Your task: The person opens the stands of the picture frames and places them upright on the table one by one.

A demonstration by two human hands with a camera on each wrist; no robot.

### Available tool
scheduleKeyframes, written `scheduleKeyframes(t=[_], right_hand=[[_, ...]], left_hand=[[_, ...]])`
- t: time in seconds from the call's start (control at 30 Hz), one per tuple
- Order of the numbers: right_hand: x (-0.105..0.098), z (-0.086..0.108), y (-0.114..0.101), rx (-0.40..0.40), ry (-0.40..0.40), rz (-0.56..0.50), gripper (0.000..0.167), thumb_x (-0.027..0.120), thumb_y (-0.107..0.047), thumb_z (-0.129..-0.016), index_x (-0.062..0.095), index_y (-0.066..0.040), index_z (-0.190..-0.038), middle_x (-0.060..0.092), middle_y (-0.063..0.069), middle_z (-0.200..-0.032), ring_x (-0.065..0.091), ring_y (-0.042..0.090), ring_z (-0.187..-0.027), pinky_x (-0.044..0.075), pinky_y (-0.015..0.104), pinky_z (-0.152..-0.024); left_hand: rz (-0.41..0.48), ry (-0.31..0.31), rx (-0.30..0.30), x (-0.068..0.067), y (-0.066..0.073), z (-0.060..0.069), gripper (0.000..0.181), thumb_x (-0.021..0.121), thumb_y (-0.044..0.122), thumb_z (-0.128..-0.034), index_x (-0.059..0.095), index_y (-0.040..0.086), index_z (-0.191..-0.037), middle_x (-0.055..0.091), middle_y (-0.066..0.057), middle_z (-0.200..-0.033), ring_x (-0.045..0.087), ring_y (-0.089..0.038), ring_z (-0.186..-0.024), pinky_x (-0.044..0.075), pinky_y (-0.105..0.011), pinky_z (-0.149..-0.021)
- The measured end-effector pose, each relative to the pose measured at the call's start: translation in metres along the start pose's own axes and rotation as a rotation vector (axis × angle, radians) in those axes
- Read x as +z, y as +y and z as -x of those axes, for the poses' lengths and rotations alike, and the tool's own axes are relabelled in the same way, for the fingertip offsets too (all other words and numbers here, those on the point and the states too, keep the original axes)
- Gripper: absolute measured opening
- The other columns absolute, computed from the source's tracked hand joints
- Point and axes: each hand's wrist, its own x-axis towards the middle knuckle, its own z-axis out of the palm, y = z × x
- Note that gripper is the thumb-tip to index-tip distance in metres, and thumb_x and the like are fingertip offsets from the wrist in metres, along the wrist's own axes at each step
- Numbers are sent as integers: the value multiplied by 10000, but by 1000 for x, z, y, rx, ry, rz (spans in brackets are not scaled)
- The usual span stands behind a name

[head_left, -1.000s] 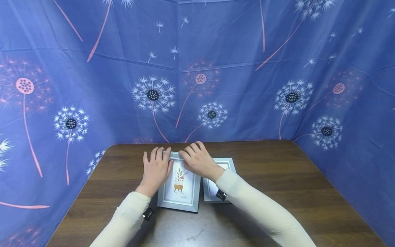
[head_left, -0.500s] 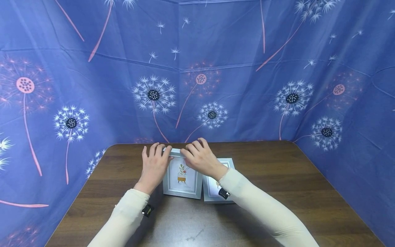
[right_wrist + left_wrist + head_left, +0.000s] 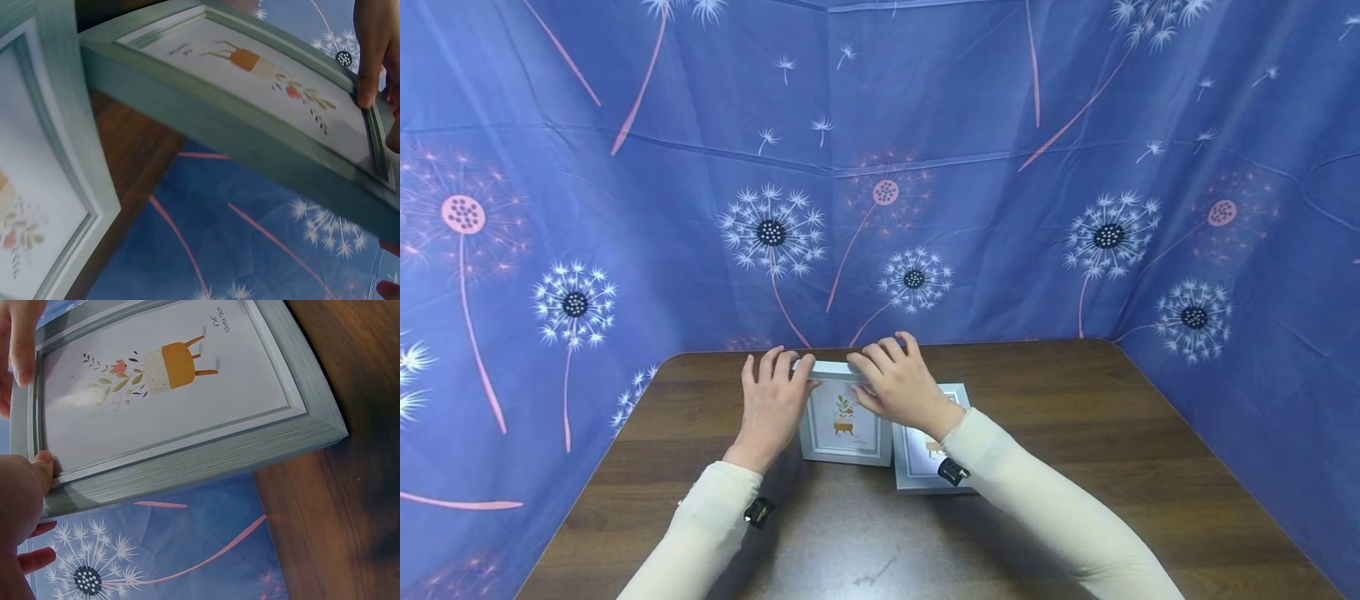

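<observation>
A grey-framed picture frame (image 3: pixel 842 421) with a potted plant print stands tilted up, its top edge raised. Whether its lower edge touches the table is hard to tell. My left hand (image 3: pixel 772 408) grips its top left corner; in the left wrist view the thumb (image 3: pixel 44 465) lies on the front, with fingers behind. At the top right corner my right hand (image 3: pixel 902 387) holds the same frame, thumb in front. A second, similar picture frame (image 3: pixel 913 479) lies just to the right, partly hidden under the right wrist. It fills the left side of the right wrist view.
The brown wooden table (image 3: pixel 1045 433) extends to both sides of the frames. Behind it hangs a blue curtain (image 3: pixel 1000 275) with dandelion patterns, close to the table's back edge. Small black devices (image 3: pixel 953 472) are strapped at both wrists.
Both hands have raised the left picture frame from a flatter lean to a steeper tilt, and its lower edge has moved back. The second frame has stayed in place.
</observation>
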Motion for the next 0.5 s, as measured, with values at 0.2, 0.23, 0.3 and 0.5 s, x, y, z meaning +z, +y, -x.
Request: scheduleKeyframes(t=[0.2,0.23,0.3,0.5], right_hand=[[-1,14,9,53,-49,-5,395,475,-397,-966,621,-107,-1190,627,62,-1045,566,290,-965,415,599,-939],[-1,16,10,59,-58,-7,403,431,-401,-984,619,-106,-1183,629,61,-1039,565,292,-963,414,605,-939],[-2,20,11,72,-69,-22,421,371,-405,-1008,623,-101,-1155,636,57,-1008,563,293,-952,410,614,-935],[-2,24,10,96,-98,-116,422,321,-382,-1049,612,-80,-1094,638,51,-966,556,289,-934,391,644,-936]], left_hand=[[17,20,-4,0,-1,1,382,795,202,-813,606,78,-1120,602,-191,-1066,546,-458,-1122,383,-731,-916],[20,20,-5,1,-1,1,377,792,200,-816,606,77,-1120,602,-190,-1067,546,-457,-1122,380,-732,-919],[26,18,-7,1,-1,1,371,789,197,-821,606,77,-1120,603,-189,-1068,546,-456,-1122,377,-735,-923],[25,19,-12,0,-1,0,387,805,199,-810,606,72,-1116,607,-188,-1067,547,-455,-1120,379,-734,-918]])
